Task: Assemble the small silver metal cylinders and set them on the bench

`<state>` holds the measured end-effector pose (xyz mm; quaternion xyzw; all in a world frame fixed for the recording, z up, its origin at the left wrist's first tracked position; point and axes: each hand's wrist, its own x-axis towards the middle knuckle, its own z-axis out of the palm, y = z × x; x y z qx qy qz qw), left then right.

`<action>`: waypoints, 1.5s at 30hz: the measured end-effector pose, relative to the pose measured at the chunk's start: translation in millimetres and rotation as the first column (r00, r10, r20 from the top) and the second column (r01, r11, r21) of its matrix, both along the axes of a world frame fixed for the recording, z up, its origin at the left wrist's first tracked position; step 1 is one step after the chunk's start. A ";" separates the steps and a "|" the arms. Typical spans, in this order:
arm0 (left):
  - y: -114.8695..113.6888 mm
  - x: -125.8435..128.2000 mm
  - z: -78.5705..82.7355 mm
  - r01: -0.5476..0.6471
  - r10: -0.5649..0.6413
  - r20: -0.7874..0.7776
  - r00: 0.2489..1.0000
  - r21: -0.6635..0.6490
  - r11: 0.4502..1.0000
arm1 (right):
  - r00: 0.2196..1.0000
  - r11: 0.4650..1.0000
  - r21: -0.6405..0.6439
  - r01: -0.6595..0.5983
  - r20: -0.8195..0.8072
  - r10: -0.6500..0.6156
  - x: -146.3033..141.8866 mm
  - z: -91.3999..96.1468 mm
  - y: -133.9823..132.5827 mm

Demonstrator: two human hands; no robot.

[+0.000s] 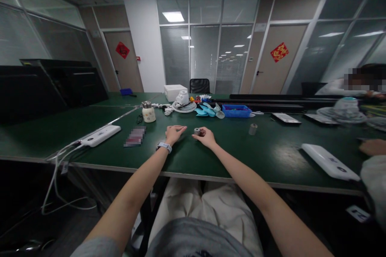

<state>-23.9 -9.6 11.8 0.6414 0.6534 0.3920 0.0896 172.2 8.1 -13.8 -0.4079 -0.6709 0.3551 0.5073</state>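
Both my arms reach out over a dark green table (pixel 271 152). My left hand (pixel 174 133), with a watch on its wrist, rests on the tabletop with its fingers curled loosely and nothing seen in them. My right hand (pixel 206 135) lies just to its right, fingers pinched on a small grey metal cylinder (pixel 197 131) that stands on the table. A second small grey cylinder (pixel 252 129) stands apart to the right.
Further back lie a white fan housing with grille (pixel 183 103), light blue fan blades (pixel 208 110), a blue tray (pixel 236 110), a small white jar (pixel 148 113) and a white box (pixel 175 91). White power strips (pixel 100 135) (pixel 330 162) flank me. Another person's hand (pixel 371 147) shows at the right.
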 end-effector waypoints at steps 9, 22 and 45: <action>2.7 2.5 -8.4 -0.022 -0.001 -0.234 0.972 -0.099 0.995 | 1.000 0.998 -0.062 -0.005 -0.022 0.004 1.3 5.7 -3.7; 3.5 -2.5 -8.9 -0.169 0.165 -0.095 0.982 -0.034 0.985 | 0.717 0.706 -0.571 -0.419 -0.685 -0.129 35.3 43.1 -13.5; 2.9 -2.0 -8.7 -0.156 0.154 -0.074 0.985 -0.016 0.988 | 0.769 0.740 -0.571 -0.354 -0.628 -0.117 30.5 42.1 -14.9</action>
